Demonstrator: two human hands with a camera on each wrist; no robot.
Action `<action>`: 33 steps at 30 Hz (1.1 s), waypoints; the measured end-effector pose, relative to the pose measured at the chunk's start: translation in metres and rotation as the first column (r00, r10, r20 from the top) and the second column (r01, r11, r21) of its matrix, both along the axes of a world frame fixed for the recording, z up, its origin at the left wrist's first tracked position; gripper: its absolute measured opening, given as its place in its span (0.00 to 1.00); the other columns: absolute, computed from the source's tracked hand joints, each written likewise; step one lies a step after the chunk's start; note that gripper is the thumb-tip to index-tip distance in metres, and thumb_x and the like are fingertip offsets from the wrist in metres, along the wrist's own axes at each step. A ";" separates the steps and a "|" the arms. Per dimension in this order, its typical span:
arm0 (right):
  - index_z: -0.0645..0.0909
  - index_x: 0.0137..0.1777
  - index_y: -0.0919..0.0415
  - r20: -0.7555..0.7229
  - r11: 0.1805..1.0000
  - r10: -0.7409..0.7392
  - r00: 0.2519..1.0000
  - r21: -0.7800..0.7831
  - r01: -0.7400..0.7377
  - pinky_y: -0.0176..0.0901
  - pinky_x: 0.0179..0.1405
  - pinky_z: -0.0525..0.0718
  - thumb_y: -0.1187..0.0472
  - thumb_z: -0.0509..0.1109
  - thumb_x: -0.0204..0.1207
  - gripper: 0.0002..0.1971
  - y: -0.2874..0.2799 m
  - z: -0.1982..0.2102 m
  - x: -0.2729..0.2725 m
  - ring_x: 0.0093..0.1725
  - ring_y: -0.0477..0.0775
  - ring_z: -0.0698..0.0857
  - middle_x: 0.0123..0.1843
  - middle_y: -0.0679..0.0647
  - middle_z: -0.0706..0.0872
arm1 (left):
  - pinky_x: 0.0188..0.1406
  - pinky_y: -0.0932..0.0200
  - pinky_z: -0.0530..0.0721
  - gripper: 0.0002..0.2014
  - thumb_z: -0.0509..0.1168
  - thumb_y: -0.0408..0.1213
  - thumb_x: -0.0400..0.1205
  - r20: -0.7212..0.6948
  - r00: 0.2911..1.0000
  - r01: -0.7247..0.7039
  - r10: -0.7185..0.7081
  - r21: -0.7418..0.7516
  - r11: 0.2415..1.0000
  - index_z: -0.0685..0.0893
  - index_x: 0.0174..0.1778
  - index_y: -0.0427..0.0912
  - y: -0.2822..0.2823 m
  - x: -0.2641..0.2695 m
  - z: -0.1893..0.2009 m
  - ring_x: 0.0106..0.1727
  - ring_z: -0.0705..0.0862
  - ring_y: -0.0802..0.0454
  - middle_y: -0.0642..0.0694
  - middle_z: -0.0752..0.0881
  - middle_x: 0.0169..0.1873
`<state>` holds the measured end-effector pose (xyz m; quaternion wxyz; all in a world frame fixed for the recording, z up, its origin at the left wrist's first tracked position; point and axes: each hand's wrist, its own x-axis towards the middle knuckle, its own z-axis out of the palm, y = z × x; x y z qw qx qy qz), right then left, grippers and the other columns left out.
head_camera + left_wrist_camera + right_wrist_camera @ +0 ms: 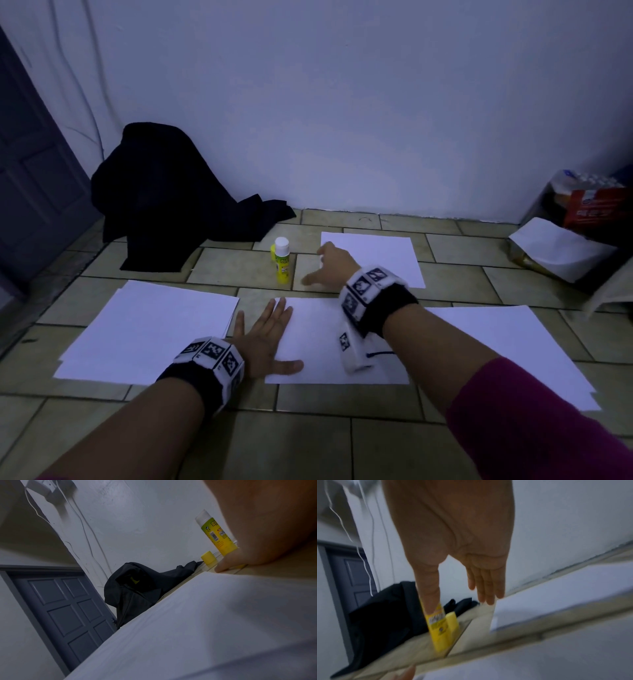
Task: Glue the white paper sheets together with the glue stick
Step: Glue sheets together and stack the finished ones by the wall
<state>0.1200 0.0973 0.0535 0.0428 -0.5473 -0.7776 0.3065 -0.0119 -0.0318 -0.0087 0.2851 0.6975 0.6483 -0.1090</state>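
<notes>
Floor (308, 442) of pale rectangular tiles meets a white wall (376, 102); a dark cloth heap (164, 195) slumps by it. White paper sheets (325, 346) lie flat. The left hand (263, 342) presses one, fingers spread straight. The right hand (330, 269) hangs released, empty, near the upright yellow glue stick (282, 260).

A glue stick (217, 534) is standing upright beside its yellow cap (208, 559), beyond white paper (197, 628) and a fingertip.
</notes>
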 end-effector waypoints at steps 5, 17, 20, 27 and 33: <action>0.52 0.81 0.65 0.307 0.989 0.029 0.951 -0.144 0.016 0.51 0.70 0.72 0.44 0.78 0.68 0.52 -0.008 0.009 0.093 0.75 0.60 0.72 0.79 0.60 0.67 | 0.76 0.34 0.29 0.58 0.65 0.67 0.74 0.022 0.998 -0.058 0.058 0.013 0.998 0.30 0.83 0.46 -0.006 0.004 0.003 0.80 0.25 0.56 0.49 0.24 0.80; 0.48 0.81 0.63 0.545 0.966 -0.164 0.822 -0.078 0.245 0.59 0.77 0.67 0.43 0.86 0.53 0.65 -0.048 -0.031 0.230 0.81 0.57 0.57 0.80 0.57 0.56 | 0.78 0.36 0.29 0.54 0.67 0.67 0.72 0.042 0.998 -0.038 0.038 0.010 0.999 0.42 0.84 0.52 -0.010 0.004 0.009 0.81 0.26 0.50 0.47 0.24 0.80; 0.46 0.83 0.61 0.469 0.966 -0.171 0.866 -0.095 0.242 0.56 0.78 0.65 0.44 0.85 0.57 0.64 -0.052 -0.035 0.237 0.81 0.57 0.58 0.82 0.56 0.54 | 0.78 0.34 0.30 0.70 0.56 0.85 0.48 0.025 1.000 -0.014 0.014 -0.017 1.000 0.41 0.84 0.54 -0.008 0.003 0.007 0.81 0.26 0.51 0.50 0.25 0.80; 0.57 0.82 0.59 0.425 0.970 -0.196 0.884 -0.048 0.238 0.51 0.76 0.67 0.40 0.70 0.74 0.43 -0.054 -0.028 0.243 0.78 0.57 0.68 0.81 0.56 0.66 | 0.76 0.29 0.31 0.79 0.33 0.91 0.34 -0.008 0.999 0.051 -0.051 0.036 0.998 0.40 0.85 0.53 -0.007 0.003 -0.001 0.82 0.26 0.47 0.54 0.29 0.82; 0.69 0.74 0.64 0.091 0.936 -0.312 0.946 0.199 0.290 0.49 0.68 0.73 0.58 0.62 0.81 0.23 -0.063 0.006 0.186 0.69 0.62 0.76 0.71 0.62 0.77 | 0.74 0.27 0.29 0.72 0.44 0.91 0.46 -0.026 0.998 0.052 -0.052 0.026 0.998 0.40 0.85 0.54 -0.007 0.008 -0.002 0.81 0.25 0.45 0.55 0.28 0.81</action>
